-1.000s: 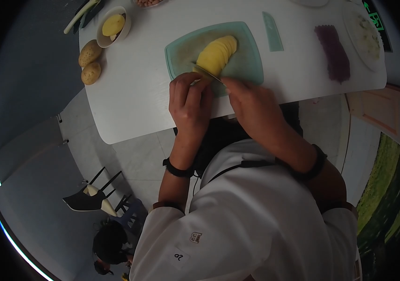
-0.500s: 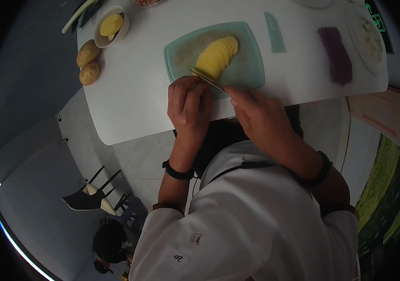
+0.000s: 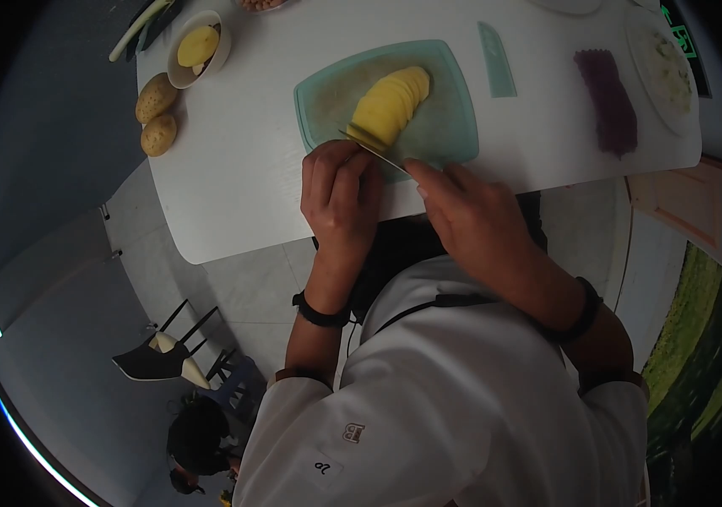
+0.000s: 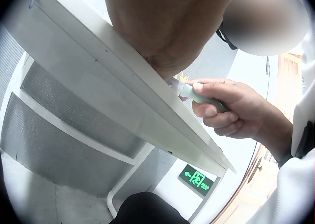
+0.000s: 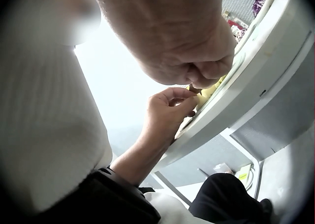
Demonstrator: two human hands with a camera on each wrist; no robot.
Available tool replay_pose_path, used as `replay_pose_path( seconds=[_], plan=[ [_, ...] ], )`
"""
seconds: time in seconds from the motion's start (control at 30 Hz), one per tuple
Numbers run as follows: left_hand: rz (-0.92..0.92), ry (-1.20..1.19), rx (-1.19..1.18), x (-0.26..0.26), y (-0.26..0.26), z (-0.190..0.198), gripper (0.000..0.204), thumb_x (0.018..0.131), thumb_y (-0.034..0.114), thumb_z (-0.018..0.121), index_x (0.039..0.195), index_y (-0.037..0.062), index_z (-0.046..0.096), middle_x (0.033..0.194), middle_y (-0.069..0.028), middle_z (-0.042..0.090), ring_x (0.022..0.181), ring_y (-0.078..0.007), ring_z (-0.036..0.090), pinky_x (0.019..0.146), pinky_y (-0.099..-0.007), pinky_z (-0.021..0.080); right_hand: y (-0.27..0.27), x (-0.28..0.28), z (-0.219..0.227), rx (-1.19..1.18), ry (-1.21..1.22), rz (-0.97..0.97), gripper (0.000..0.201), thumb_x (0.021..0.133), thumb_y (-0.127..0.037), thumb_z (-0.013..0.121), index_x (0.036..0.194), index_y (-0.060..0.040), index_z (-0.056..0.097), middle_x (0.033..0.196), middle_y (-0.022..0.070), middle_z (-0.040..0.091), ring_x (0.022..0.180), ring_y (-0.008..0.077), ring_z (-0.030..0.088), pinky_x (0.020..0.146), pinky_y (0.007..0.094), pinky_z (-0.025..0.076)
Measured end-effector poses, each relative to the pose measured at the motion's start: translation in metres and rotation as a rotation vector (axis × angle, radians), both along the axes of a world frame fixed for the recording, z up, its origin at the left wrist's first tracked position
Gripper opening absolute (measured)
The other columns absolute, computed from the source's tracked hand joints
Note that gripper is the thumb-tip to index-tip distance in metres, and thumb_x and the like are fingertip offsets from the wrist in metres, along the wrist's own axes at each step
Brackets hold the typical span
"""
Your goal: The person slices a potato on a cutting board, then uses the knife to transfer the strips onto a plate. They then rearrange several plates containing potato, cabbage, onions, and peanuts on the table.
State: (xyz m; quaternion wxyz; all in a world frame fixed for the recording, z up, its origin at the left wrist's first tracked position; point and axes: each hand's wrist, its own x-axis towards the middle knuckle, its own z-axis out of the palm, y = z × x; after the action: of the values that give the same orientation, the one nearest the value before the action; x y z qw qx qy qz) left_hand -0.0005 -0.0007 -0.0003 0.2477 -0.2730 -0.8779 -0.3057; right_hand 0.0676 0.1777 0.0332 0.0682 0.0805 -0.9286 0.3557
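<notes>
A peeled yellow potato (image 3: 393,100), cut into slices that fan out together, lies on the pale green cutting board (image 3: 320,100). My left hand (image 3: 337,190) holds the near end of it with bent fingers; the right wrist view shows thumb and fingertips pinching the yellow flesh. In my right hand (image 3: 472,211) is a knife (image 3: 378,155), its blade slanting across the potato right at the left fingertips. The left wrist view shows the fingers wrapped round the knife's pale green handle (image 4: 209,102). Much of the potato's near end is hidden behind the left hand.
Two unpeeled potatoes (image 3: 157,97) and a white bowl (image 3: 224,52) with a peeled potato piece stand on the left. Right of the board lie a pale green blade cover (image 3: 496,63), a purple strip (image 3: 608,101) and a plate of pale food (image 3: 665,76). The white table's edge (image 3: 251,249) is close.
The knife and my right hand have moved slightly right and back toward my body, drawing the blade nearer to the left fingertips. My left hand has barely shifted and keeps hold of the potato.
</notes>
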Motion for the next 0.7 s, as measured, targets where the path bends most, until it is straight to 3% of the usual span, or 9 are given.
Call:
replay_pose_path(
  seconds=[0.1,0.17,0.3,0.37,0.7],
  plan=[
    [0.002,0.002,-0.004,0.000,0.000,0.000,0.030,0.068,-0.010,0.079,0.093,0.0026,0.070,0.104,-0.0095,0.069,0.096,-0.0308,0.069,0.078,-0.0402,0.058,0.000,0.001,0.001,0.021,0.010,0.006,0.036,0.089,-0.006,0.071,0.125,-0.0033,0.065,0.079,0.0088,0.064,0.060,0.0255,0.069,0.052,0.0363,0.056],
    [0.002,-0.003,0.000,0.000,0.000,-0.001,0.029,0.068,-0.010,0.080,0.093,0.0027,0.070,0.104,-0.0094,0.069,0.096,-0.0308,0.069,0.078,-0.0401,0.058,-0.001,0.002,0.003,-0.033,-0.089,0.002,0.038,0.093,-0.002,0.067,0.130,-0.0051,0.064,0.083,0.0148,0.064,0.067,0.0366,0.067,0.057,0.0456,0.056],
    [-0.003,0.001,-0.006,0.000,0.000,0.001,0.029,0.068,-0.009,0.080,0.093,0.0026,0.070,0.104,-0.0093,0.069,0.096,-0.0308,0.069,0.078,-0.0400,0.058,-0.001,0.000,0.008,-0.011,-0.097,0.009,0.037,0.092,-0.002,0.067,0.129,-0.0045,0.064,0.083,0.0151,0.065,0.067,0.0365,0.067,0.057,0.0457,0.056],
    [0.011,-0.014,-0.003,0.000,0.001,0.002,0.028,0.070,-0.010,0.081,0.092,0.0044,0.070,0.103,-0.0075,0.071,0.095,-0.0268,0.068,0.081,-0.0374,0.057,0.000,-0.002,0.008,-0.010,-0.122,0.021,0.036,0.092,-0.002,0.067,0.128,-0.0039,0.064,0.083,0.0157,0.065,0.067,0.0367,0.068,0.057,0.0458,0.056],
    [-0.004,-0.015,-0.007,-0.001,0.001,0.002,0.030,0.069,-0.009,0.080,0.094,0.0028,0.070,0.104,-0.0088,0.069,0.096,-0.0303,0.068,0.079,-0.0399,0.058,0.007,-0.009,0.011,-0.033,-0.179,0.058,0.031,0.095,-0.002,0.065,0.126,-0.0029,0.064,0.086,0.0171,0.067,0.071,0.0373,0.069,0.060,0.0470,0.056]
  ],
)
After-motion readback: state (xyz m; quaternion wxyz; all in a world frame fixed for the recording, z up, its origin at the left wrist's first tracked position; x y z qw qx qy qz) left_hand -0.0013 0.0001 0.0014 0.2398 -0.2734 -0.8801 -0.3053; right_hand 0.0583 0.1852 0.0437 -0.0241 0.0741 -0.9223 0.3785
